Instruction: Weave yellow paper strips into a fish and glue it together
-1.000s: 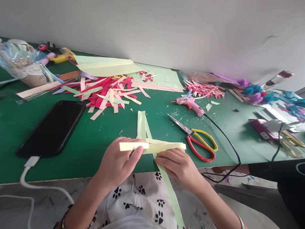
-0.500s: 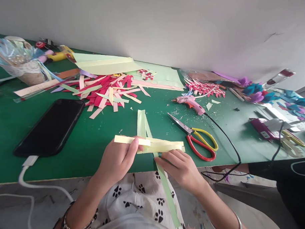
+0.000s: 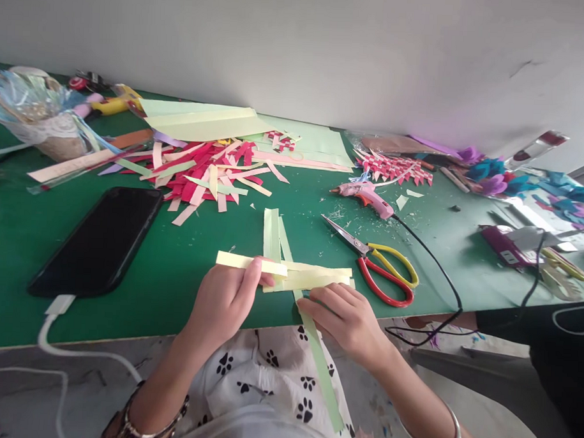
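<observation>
The pale yellow paper strip (image 3: 251,263) has slid a bit left, pinched in the left hand (image 3: 224,300), lying sideways across the long green paper strips (image 3: 272,234) on the green table (image 3: 175,272), while the right hand (image 3: 348,317) presses the crossing flat.

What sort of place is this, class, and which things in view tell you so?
Probably a paper-craft worktable: a heap of cut paper strips, a glue gun and scissors lie on the green table.

Pale yellow paper strips (image 3: 309,277) lie crossed over green strips (image 3: 272,234) at the table's near edge.
</observation>
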Demonstrator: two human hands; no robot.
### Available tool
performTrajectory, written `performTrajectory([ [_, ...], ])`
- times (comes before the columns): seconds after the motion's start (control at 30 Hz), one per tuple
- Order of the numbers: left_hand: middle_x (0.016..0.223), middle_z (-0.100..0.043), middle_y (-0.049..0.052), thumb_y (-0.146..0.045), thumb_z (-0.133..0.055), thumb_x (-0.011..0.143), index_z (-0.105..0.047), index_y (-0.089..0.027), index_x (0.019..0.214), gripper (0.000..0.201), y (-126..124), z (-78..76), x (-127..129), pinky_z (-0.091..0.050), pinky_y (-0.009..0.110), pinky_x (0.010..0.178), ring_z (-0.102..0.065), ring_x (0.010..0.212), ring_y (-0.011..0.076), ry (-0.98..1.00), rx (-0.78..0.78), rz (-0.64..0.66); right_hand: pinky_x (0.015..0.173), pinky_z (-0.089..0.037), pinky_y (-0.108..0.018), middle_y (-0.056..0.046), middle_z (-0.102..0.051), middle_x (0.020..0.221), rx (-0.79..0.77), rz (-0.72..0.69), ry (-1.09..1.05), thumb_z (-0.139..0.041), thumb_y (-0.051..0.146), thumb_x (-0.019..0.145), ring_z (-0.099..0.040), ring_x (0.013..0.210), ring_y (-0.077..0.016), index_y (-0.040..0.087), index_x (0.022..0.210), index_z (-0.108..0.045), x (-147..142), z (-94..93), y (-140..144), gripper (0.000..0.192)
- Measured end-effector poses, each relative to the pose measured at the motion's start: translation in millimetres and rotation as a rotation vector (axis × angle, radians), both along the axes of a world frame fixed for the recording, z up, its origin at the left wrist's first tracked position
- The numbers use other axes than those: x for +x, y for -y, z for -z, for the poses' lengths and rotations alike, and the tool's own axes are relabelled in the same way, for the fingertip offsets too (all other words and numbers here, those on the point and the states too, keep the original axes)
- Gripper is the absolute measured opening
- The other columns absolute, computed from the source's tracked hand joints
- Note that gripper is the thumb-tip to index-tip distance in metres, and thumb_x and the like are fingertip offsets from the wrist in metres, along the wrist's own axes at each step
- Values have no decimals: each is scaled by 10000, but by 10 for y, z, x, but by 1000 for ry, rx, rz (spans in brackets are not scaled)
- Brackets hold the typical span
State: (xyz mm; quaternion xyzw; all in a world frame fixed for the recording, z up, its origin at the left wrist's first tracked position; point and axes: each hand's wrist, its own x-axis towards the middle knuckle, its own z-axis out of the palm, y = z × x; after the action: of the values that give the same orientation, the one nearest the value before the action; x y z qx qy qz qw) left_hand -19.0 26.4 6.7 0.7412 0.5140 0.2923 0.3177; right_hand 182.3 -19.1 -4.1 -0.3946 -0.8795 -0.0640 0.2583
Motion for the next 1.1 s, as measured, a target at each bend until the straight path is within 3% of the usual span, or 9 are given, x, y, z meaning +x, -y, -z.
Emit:
performTrajectory([
  [0.4, 660, -688, 40, -376, -246, 926, -711, -185, 775, 524, -2, 25, -10, -501, 246, 693, -644, 677, 163, 14, -28, -11, 569, -373, -256, -29, -607, 755, -169, -117, -192, -523, 165, 853, -507, 621, -98, 171, 854, -633, 34, 10, -11, 110],
  [0.53, 653, -686, 41, -371, -241, 931, -712, -183, 747, 539, 5, 3, -6, -503, 249, 701, -631, 646, 158, 9, -18, -7, 608, -429, -256, -27, -642, 774, -251, -144, -336, -545, 174, 846, -563, 670, -104, 173, 863, -628, 44, -6, -83, 85],
  [0.8, 697, -700, 28, -369, -230, 939, -711, -193, 761, 542, 13, -16, -18, -500, 253, 665, -626, 632, 153, -24, 35, 26, 662, -494, -236, -36, -657, 833, -601, -140, -436, -516, 191, 859, -601, 742, -110, 173, 886, -628, 60, -187, -158, 116],
  [0.93, 625, -679, 18, -379, -233, 936, -709, -187, 757, 544, 11, -13, -20, -496, 255, 673, -613, 594, 153, -13, 12, 30, 625, -466, -229, -19, -633, 765, -670, -109, -462, -526, 198, 851, -565, 678, -96, 168, 845, -626, 66, -238, -223, 104],
  [1.1, 700, -698, 24, -359, -227, 940, -706, -186, 775, 535, 11, -20, -22, -486, 264, 717, -631, 672, 162, 1, -5, 43, 569, -434, -222, -23, -621, 777, -731, -48, -506, -542, 233, 835, -540, 663, -97, 173, 815, -625, 57, -239, -364, 105],
])
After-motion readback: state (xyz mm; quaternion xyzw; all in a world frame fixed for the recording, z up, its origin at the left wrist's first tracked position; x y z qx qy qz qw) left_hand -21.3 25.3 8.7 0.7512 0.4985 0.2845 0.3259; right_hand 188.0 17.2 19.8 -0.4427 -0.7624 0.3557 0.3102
